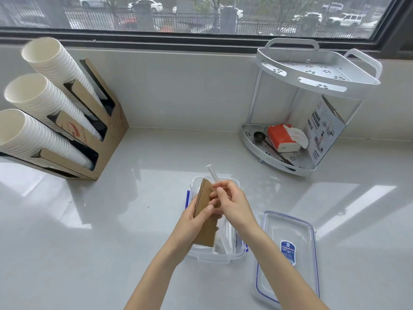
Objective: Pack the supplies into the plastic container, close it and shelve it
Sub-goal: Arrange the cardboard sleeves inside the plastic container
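Packing under way: both hands busy over the open container, lid off beside it.

Nearest, on the right, the clear lid lies flat on the counter, apart from the plastic container, which sits open under the hands with a few white straw-like supplies already inside. Above it the left hand is closed around a folded brown cardboard sleeve, thumb pressed on its face; the right hand pinches a clear straw whose far end pokes up past the fingers. Judging by this, packing is partly done; closing the lid and shelving are left. Farther right stands the two-tier corner shelf, its top tier bare; far left, a cardboard holder of paper cups.
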A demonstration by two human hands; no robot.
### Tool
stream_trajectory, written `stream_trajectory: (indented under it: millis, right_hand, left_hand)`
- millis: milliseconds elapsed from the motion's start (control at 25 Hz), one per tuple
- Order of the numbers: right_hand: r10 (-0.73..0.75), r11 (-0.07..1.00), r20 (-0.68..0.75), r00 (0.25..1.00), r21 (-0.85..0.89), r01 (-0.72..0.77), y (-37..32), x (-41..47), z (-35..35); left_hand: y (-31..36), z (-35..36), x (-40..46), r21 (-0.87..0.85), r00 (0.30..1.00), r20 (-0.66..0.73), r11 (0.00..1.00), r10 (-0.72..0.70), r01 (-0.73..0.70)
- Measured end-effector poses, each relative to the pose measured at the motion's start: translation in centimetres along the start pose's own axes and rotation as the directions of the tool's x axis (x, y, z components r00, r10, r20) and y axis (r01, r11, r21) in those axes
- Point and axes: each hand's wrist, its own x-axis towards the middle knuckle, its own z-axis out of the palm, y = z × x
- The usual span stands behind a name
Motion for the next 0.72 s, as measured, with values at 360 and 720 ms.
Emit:
stream_trajectory:
  millis: [360,720]
  right_hand:
    - [0.013,0.943,0.1,0.995,-0.333,0.021,-0.2,0.2,-1.1]
    - [-0.042,0.937,0.117,0.992,-0.339,0.08,-1.6,2.2,0.7]
  left_hand:
    - [-0.4,-0.7,0.0,0.284,1.0,-0.006,0.959,0.022,-0.02]
    - [0.6,-3.0,0.7,0.418,0.972,-0.199,0.908,0.122,-0.029]
